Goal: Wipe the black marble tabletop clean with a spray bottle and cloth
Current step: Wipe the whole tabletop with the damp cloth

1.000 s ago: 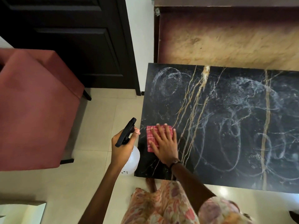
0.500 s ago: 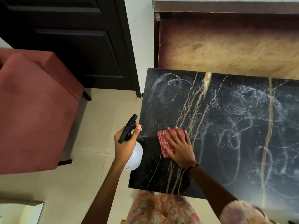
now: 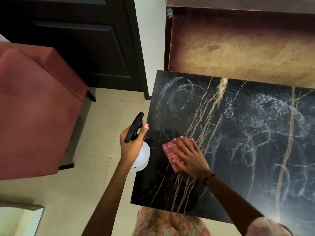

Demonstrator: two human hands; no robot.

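Note:
The black marble tabletop [image 3: 238, 126] with gold veins fills the right half of the view, streaked with whitish wet swirls. My right hand [image 3: 190, 157] lies flat, fingers spread, pressing a folded red checked cloth [image 3: 170, 150] onto the marble near its left edge. The patch around and below the cloth looks darker, without streaks. My left hand [image 3: 131, 145] grips a spray bottle [image 3: 141, 157] with a white translucent body and black trigger head, held upright just off the table's left edge, above the floor.
A red upholstered chair [image 3: 34, 113] stands to the left on the beige tiled floor [image 3: 95, 150]. A dark door [image 3: 81, 41] is behind it. A brown wooden panel [image 3: 238, 48] rises behind the table's far edge. Floral clothing shows at the bottom.
My right hand has slid the cloth rightward and a little away from the table's left edge, turning it at an angle. The bottle hand stays beside the table edge.

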